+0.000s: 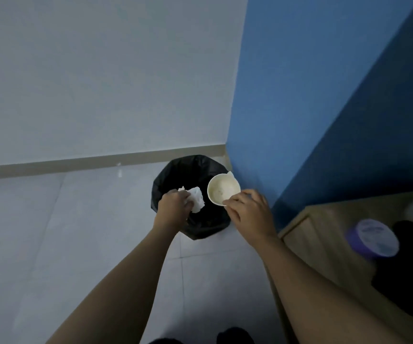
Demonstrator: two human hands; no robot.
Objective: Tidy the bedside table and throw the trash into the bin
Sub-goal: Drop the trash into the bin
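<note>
A bin lined with a black bag (173, 175) stands on the floor in the corner beside the blue wall. My left hand (174, 208) is over its opening, closed on a crumpled white tissue (196, 202). My right hand (248, 212) grips the near rim of a cream paper cup (222, 188), held over the bin's right side with its mouth facing me. A scrap of white paper pokes out behind the cup. The wooden bedside table (324, 234) is at the right.
A purple-lidded jar (374, 240) and a black object (404, 269) sit on the bedside table. The blue wall (312, 95) rises right of the bin, a pale wall with a skirting board (76, 162) behind it. Grey floor tiles stretch to the left.
</note>
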